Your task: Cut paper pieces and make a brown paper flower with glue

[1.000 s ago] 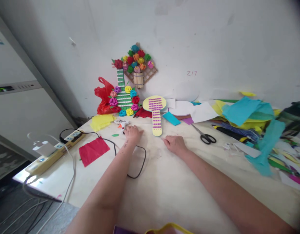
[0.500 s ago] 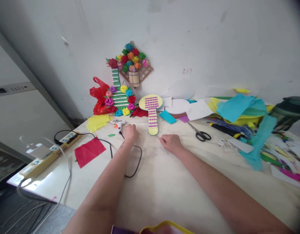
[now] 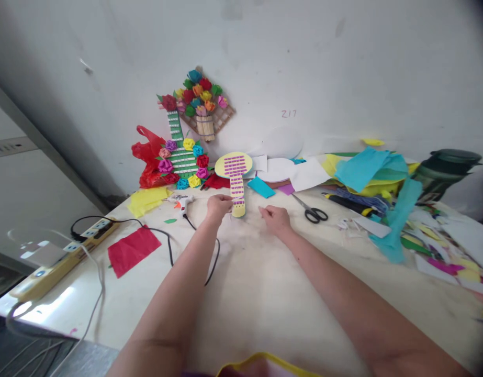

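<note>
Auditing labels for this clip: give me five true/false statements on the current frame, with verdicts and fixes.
1. The left hand is nearer than the right hand to the purple-striped yellow piece. True.
2. The left hand grips the glue gun. False: the glue gun lies on the table, apart from that hand.
3. The scissors lie to the right of the right hand. True.
4. The scissors have red handles. False: they are black.
5. The red sheet lies beside the scissors. False: the red sheet lies near the power strip, on the left.
</note>
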`<state>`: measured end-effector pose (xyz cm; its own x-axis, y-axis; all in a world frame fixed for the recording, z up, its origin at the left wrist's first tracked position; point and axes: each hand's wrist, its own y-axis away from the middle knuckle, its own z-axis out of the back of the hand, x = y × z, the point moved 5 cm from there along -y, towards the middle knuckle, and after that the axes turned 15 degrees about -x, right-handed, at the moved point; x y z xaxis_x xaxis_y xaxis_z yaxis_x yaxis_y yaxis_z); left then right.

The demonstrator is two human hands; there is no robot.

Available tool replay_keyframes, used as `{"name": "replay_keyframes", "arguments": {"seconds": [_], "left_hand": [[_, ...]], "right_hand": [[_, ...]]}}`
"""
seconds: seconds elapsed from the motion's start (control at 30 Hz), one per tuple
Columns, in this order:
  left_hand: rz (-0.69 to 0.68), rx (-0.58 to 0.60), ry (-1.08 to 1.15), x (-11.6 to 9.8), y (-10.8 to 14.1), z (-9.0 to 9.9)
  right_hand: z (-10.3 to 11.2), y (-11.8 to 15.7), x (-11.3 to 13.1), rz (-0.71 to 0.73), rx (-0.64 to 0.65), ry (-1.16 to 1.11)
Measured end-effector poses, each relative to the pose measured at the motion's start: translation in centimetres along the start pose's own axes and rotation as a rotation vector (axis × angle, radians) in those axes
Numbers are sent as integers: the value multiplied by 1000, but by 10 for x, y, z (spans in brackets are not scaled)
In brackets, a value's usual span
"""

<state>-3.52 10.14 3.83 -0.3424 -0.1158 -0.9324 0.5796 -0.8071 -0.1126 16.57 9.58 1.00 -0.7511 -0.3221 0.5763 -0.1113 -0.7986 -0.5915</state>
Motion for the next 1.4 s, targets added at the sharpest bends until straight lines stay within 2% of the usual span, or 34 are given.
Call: {"name": "replay_keyframes", "arguments": {"seconds": [0.1, 0.23, 0.33, 0.4, 0.47, 0.6, 0.67, 0.77, 0.87, 1.03, 1.13, 1.23, 1.33, 1.4], "left_hand": [[42, 48, 88, -10, 18, -30], [-5, 74, 11, -11, 40, -67], [-91, 117, -60, -9, 50, -78], [-120, 106, -93, -8, 47, -72], [-152, 71, -174, -7, 37, -54], [-160, 17, -550, -1, 9, -8], [-131, 80, -708, 4, 2, 6], [-147, 159, -788, 9, 0, 10], [-192, 169, -800, 11, 3, 5], [-213, 166, -760, 17, -2, 1], [-164, 185, -687, 20, -6, 9], [-81, 193, -491, 16, -6, 20], [-78, 296, -208, 2, 0, 18], [-93, 352, -61, -10, 8, 8]], "right_hand": [[3, -6, -12, -129, -25, -92], [12, -12, -29, -280, -107, -113], [17, -17, -43, -328, -154, -13], [18, -19, -48, -329, -149, 58], [17, -20, -50, -318, -133, 91], [15, -18, -45, -355, -147, 53], [15, -16, -42, -389, -157, 24], [16, -14, -36, -384, -149, 30], [17, -13, -33, -357, -140, 55], [19, -12, -32, -357, -137, 65], [21, -13, -31, -349, -144, 76], [24, -15, -26, -314, -174, 63], [24, -18, -15, -315, -139, -104], [17, -17, -6, -404, 5, -349]]}}
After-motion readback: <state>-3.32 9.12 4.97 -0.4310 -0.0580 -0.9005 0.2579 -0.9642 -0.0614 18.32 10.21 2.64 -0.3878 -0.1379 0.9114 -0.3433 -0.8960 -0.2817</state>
